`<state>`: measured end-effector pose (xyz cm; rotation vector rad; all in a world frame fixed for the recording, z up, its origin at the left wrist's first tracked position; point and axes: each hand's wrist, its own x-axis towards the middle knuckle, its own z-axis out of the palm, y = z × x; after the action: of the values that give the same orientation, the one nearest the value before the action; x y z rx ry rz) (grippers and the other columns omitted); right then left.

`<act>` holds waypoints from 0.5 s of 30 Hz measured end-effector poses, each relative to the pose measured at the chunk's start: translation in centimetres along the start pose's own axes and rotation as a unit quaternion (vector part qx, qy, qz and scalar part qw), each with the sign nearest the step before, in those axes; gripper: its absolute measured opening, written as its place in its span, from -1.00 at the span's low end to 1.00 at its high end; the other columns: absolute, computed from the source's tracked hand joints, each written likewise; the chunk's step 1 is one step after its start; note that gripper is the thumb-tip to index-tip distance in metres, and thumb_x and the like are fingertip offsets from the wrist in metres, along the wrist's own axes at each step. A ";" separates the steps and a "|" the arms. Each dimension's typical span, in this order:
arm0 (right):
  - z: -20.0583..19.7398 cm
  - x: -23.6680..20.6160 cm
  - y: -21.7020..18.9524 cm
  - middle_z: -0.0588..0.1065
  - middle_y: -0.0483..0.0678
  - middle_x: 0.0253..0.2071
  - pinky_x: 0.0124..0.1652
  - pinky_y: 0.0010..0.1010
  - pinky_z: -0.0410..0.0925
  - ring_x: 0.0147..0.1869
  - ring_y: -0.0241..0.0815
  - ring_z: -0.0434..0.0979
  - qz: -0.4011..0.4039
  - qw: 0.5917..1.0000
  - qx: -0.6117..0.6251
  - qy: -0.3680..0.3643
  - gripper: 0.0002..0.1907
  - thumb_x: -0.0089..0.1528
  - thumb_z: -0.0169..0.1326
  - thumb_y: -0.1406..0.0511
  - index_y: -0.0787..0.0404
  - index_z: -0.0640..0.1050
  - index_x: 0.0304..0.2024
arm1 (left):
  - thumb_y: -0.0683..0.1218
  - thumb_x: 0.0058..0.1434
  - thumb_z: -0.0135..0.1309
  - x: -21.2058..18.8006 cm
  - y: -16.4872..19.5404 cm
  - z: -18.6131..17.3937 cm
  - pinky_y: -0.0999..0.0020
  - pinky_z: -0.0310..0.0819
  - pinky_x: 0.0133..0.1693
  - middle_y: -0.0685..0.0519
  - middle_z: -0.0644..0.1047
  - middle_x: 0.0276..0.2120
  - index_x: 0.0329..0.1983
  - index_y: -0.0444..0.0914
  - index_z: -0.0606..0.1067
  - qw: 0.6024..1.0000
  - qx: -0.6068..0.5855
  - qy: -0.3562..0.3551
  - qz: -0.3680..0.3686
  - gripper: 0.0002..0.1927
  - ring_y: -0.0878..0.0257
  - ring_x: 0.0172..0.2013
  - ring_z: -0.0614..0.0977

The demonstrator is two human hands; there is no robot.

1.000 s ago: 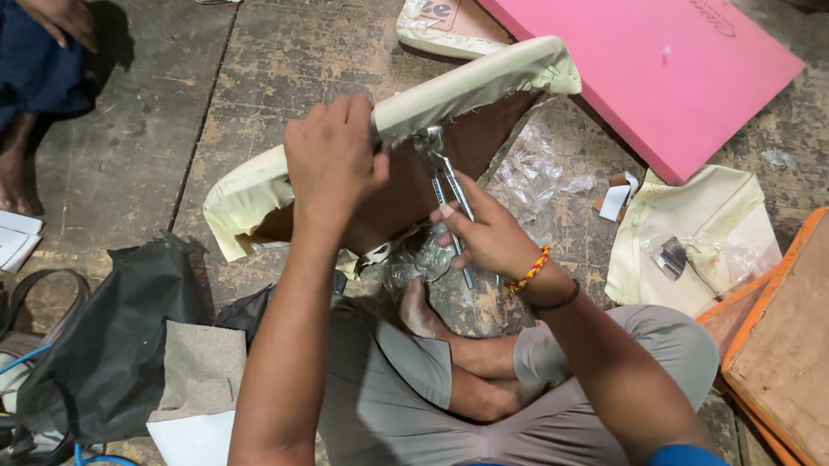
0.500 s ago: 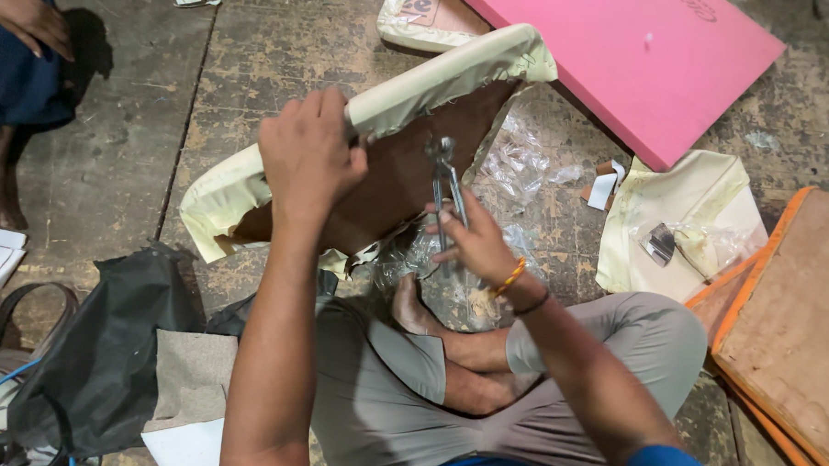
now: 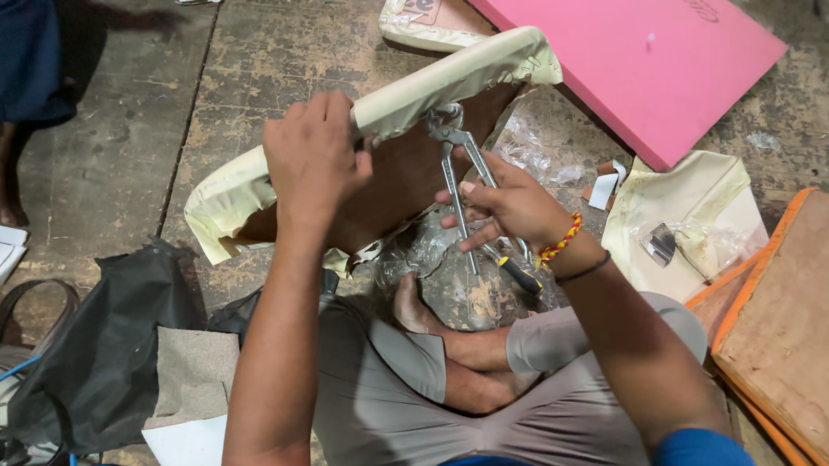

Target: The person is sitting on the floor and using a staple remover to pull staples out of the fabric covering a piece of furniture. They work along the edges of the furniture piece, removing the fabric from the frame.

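A padded seat board (image 3: 403, 174) covered in cream fabric stands tilted on the floor in front of my crossed legs, its brown wooden underside facing me. My left hand (image 3: 315, 158) grips its upper cream edge. My right hand (image 3: 510, 202) holds metal pincers (image 3: 458, 167) by the handles, their jaws up at the fabric edge near the top of the board.
A pink foam slab (image 3: 629, 51) lies at the upper right, a cream fabric piece (image 3: 685, 219) below it, and an orange-edged wooden board (image 3: 794, 321) at the right. Black fabric (image 3: 116, 354) and cables lie at the left. Another person's legs (image 3: 6, 109) are at the upper left.
The pincers have risen from below the board's middle to its top fabric edge. My left hand stays gripped on the upper edge as the board tilts slightly.
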<state>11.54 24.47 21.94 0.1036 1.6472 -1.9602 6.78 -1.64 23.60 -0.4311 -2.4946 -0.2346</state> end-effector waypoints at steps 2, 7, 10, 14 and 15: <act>-0.2 -0.3 -0.5 0.53 0.16 0.06 -0.29 -0.11 0.62 -0.06 0.01 0.67 0.004 1.000 -0.013 -0.002 -0.34 0.34 -0.10 0.32 0.04 0.10 0.48 | 0.03 -0.06 0.37 0.0 0.0 -0.1 0.10 0.30 -0.29 0.08 0.48 -0.32 -0.21 -0.14 0.43 1.000 -0.001 0.004 0.002 -0.57 0.10 -0.28 0.55; -0.4 -0.7 -1.7 0.53 0.14 0.05 -0.30 -0.15 0.61 -0.10 -0.04 0.65 0.030 0.997 -0.074 0.003 -0.37 0.35 -0.09 0.28 0.04 0.14 0.47 | 0.04 -0.05 0.38 0.0 0.1 -0.2 0.10 0.31 -0.28 0.08 0.48 -0.32 -0.22 -0.14 0.43 1.000 0.000 -0.002 -0.001 -0.57 0.10 -0.28 0.55; -0.5 -0.4 -2.0 0.55 0.12 0.01 -0.34 -0.21 0.60 -0.14 -0.08 0.66 0.026 0.996 -0.086 0.004 -0.38 0.35 -0.08 0.28 0.03 0.15 0.46 | 0.04 -0.05 0.38 0.1 0.1 -0.2 0.10 0.32 -0.28 0.08 0.48 -0.31 -0.21 -0.14 0.43 1.000 0.002 0.000 0.000 -0.57 0.10 -0.27 0.55; -1.2 1.0 -0.3 0.57 0.06 -0.13 -0.49 -0.39 0.36 -0.30 -0.16 0.58 -0.021 0.992 -0.121 0.018 -0.43 0.37 -0.06 0.30 0.09 0.23 0.44 | 0.05 -0.07 0.38 0.2 0.0 0.0 0.09 0.32 -0.28 0.07 0.49 -0.31 -0.21 -0.16 0.43 1.000 0.001 -0.008 -0.004 -0.56 0.09 -0.28 0.55; -1.5 1.4 0.7 0.57 0.05 -0.18 -0.54 -0.43 0.25 -0.36 -0.17 0.55 -0.041 0.990 -0.133 0.028 -0.45 0.38 -0.05 0.30 0.12 0.25 0.44 | 0.05 -0.06 0.38 0.2 0.0 0.0 0.09 0.32 -0.28 0.07 0.49 -0.31 -0.21 -0.16 0.43 1.000 -0.001 -0.006 -0.004 -0.56 0.09 -0.28 0.55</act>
<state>10.21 25.25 20.41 -0.0119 1.9621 -1.7906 6.63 -1.54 23.68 -0.4255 -2.5091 -0.2393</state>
